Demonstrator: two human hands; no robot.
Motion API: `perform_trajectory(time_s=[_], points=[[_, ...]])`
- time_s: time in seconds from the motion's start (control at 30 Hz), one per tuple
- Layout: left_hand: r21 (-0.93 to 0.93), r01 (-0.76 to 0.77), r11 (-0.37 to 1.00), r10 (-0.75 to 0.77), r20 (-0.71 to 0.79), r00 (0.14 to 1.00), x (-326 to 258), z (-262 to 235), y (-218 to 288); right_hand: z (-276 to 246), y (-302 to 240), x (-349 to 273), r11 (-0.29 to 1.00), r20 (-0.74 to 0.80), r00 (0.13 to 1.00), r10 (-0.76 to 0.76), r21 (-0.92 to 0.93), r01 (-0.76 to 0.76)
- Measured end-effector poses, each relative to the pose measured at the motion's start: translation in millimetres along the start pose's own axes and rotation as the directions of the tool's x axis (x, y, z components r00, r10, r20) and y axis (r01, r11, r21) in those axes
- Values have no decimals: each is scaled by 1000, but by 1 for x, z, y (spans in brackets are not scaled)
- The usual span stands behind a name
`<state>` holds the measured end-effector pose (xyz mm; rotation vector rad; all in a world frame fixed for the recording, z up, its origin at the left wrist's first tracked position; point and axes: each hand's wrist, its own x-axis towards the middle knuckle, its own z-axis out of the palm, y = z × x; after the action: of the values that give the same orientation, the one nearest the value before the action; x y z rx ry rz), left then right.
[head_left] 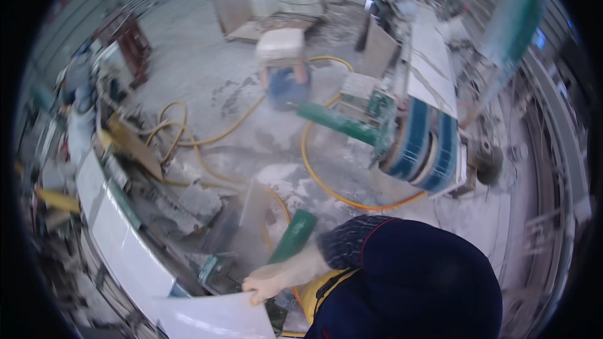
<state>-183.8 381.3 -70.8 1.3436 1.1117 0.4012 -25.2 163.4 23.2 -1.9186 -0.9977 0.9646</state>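
My right hand reaches across to the left from a dark blue sleeve with a patterned cuff. Its fingers are closed on the upper corner of a glossy white slab, which runs off the lower edge. That slab's far end lies beside a long white strip of stone on the left-hand bench. Just behind the hand, a green cylinder slants up. Below my arm shows a yellow apron. My left hand is outside the picture.
A yellow hose loops over the wet floor. Ahead stands a pale-topped stool with a blue bucket by it. On the right, a machine with blue belts carries a veined white slab; a green tube sticks out from it.
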Motion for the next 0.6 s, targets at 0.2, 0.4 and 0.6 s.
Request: perform_trajectory(time_s=[0.2,0.4,0.6], points=[[225,-315,922,222,358,907,-36,82,59,-16,108,-191,867,-378,837,396,455,-205],[237,-415,879,173,651,739,-186,329,54,-13,137,-406,492,-409,280,869,777,-393],[242,-510,825,-55,933,355,-334,509,10,11,158,-528,369,-373,-204,905,928,-62]])
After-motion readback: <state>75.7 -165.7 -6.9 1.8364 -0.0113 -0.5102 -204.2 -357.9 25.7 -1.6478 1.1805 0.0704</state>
